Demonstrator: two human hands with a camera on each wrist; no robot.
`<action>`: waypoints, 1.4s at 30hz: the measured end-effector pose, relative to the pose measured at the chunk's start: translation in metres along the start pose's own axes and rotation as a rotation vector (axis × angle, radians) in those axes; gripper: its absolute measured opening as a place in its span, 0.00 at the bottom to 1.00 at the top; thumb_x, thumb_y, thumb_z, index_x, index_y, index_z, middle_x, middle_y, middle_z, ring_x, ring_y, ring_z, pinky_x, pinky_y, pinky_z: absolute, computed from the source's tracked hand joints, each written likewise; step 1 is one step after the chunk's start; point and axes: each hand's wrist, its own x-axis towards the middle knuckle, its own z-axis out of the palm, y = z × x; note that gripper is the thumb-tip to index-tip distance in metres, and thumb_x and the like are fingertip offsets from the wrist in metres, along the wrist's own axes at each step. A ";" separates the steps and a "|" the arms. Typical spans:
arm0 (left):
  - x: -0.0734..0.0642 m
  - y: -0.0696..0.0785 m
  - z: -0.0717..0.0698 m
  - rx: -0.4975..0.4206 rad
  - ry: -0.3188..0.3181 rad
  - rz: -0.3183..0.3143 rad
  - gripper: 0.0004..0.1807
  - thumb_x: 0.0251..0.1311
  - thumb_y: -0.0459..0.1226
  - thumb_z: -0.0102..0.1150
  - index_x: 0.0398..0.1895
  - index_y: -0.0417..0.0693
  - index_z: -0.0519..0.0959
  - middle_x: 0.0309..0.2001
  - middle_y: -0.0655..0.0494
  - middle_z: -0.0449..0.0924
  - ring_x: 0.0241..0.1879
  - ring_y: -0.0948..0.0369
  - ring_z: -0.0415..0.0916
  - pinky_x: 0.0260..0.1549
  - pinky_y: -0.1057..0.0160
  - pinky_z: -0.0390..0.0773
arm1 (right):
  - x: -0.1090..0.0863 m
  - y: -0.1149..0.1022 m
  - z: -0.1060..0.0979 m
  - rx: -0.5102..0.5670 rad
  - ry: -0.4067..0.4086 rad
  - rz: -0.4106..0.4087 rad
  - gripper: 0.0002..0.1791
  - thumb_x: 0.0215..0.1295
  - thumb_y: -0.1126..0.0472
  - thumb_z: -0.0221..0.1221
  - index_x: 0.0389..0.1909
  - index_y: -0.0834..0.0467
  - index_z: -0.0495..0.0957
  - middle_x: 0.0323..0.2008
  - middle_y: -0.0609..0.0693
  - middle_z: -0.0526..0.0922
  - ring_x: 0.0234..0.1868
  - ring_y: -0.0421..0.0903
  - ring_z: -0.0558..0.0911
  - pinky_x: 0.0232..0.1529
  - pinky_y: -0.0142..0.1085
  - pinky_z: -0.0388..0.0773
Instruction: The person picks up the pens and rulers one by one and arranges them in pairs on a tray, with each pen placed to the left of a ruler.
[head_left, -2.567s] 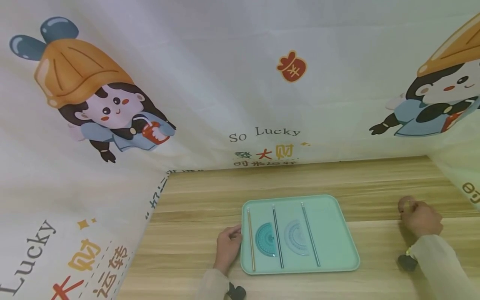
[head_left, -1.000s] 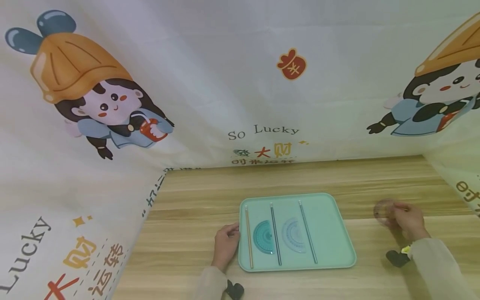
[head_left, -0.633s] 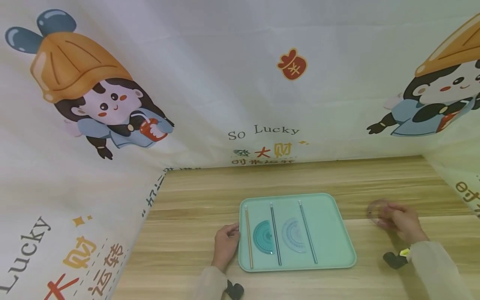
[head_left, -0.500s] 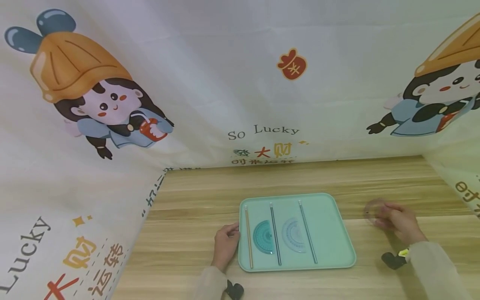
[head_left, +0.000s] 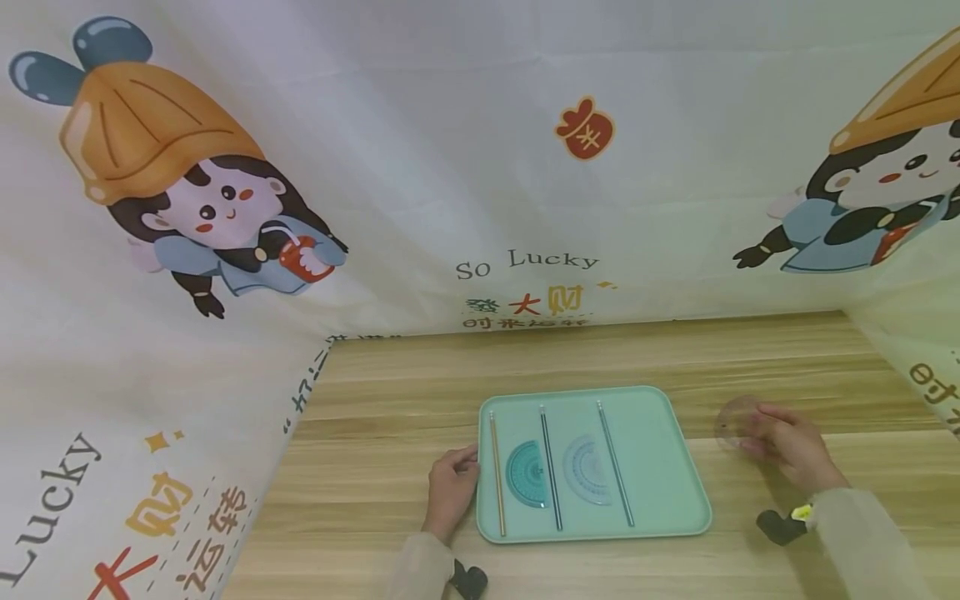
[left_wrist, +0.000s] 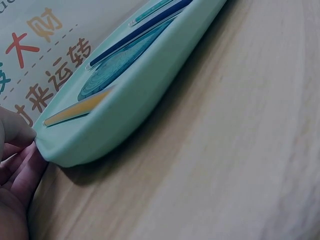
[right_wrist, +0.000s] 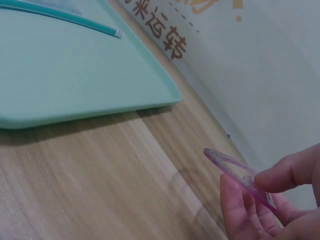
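My right hand (head_left: 795, 446) pinches a clear pinkish protractor (head_left: 735, 423) by its edge, raised above the table to the right of the tray. In the right wrist view the thumb lies on the protractor (right_wrist: 240, 177) and the fingers curl under it. My left hand (head_left: 452, 492) grips the left rim of the mint-green tray (head_left: 667, 500), thumb and fingers meeting at the edge in the left wrist view. On the tray lie a yellow pencil (head_left: 498, 475), a teal protractor (head_left: 528, 475), a dark blue pencil (head_left: 551, 471), a clear bluish protractor (head_left: 587, 471) and a teal pencil (head_left: 617, 467).
The tray rests on a wood-grain table (head_left: 405, 375). A printed white cloth (head_left: 420, 167) hangs behind the table and at both sides. Dark camera mounts show at my left wrist (head_left: 470, 581) and right wrist (head_left: 780, 527).
My right hand has moved left towards the tray with the pinkish protractor. The left hand has stayed at the tray's left rim, and the things on the tray lie as before.
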 end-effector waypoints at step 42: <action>0.000 0.000 -0.001 -0.009 -0.007 0.007 0.17 0.57 0.29 0.54 0.51 0.39 0.80 0.41 0.49 0.82 0.43 0.56 0.78 0.46 0.57 0.80 | -0.018 0.023 0.089 -0.264 -0.078 -0.025 0.31 0.64 0.74 0.47 0.67 0.74 0.49 0.49 0.57 0.70 0.39 0.36 0.76 0.44 0.35 0.83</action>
